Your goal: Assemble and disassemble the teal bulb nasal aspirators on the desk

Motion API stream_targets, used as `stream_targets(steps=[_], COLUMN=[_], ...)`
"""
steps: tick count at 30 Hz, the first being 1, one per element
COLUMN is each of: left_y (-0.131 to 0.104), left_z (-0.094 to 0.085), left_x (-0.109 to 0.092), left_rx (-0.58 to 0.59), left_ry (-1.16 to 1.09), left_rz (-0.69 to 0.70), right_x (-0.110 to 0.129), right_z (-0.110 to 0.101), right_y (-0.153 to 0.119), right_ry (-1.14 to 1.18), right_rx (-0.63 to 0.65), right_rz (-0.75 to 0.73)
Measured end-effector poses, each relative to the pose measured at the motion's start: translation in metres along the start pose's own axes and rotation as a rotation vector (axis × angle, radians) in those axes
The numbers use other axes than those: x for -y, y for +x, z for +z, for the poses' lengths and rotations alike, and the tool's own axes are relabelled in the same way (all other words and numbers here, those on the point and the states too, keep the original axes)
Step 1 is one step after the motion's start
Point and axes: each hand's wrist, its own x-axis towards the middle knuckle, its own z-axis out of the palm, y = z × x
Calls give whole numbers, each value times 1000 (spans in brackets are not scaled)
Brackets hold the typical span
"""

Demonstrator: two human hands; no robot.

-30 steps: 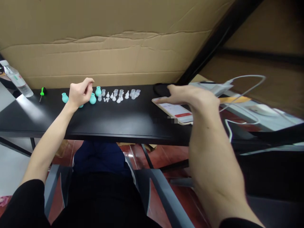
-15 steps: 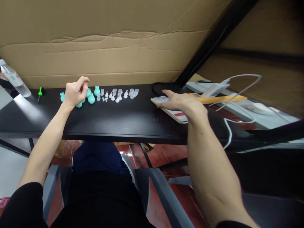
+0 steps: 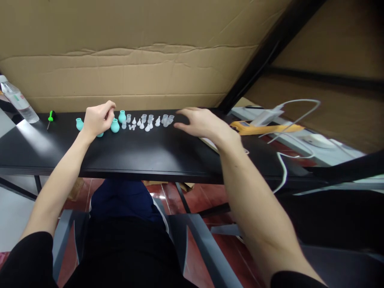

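Observation:
My left hand (image 3: 97,118) hovers among teal squeeze bulbs with its fingers curled together; whatever they may hold is hidden. One teal bulb (image 3: 115,125) stands just right of it, another bulb (image 3: 122,116) behind that, and a third bulb (image 3: 79,124) to the left. My right hand (image 3: 202,123) is open above the black table (image 3: 150,154), thumb and fingers apart and nothing between them. It is close to a few clear plastic cups (image 3: 165,119) and mostly covers a phone (image 3: 210,144). White funnel-shaped pieces (image 3: 142,124) and small white bits (image 3: 132,127) lie between the hands.
A water bottle (image 3: 21,100) and a green-handled screwdriver (image 3: 51,117) are at the far left. Cardboard (image 3: 144,76) stands behind the table. At right are a yellow tool (image 3: 249,129), a white cable (image 3: 280,160) and a black frame post (image 3: 267,52).
My right hand has come off the phone and moved left towards the clear cups. My left hand stays curled in nearly the same spot.

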Motion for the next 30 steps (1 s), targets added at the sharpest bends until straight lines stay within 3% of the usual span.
stream_targets(steps=[4, 7, 10, 16, 24, 30], left_y=[2, 4, 4, 3, 4, 3], left_z=[-2, 0, 3, 2, 3, 7], left_x=[-5, -5, -3, -3, 0, 5], left_rx=[116, 204, 269, 334, 351, 321], left_ry=[118, 171, 172, 127, 138, 137], left_rz=[-9, 15, 42, 95, 77, 63], right_x=[68, 93, 97, 99, 115, 117], right_z=[-8, -2, 14, 38, 35, 32], right_y=[48, 75, 85, 76, 75, 74], right_ry=[102, 120, 153, 8, -181, -173], right_rx=[-81, -149, -144, -15, 22, 36], right_rz=[-189, -245, -387, -669, -705, -706])
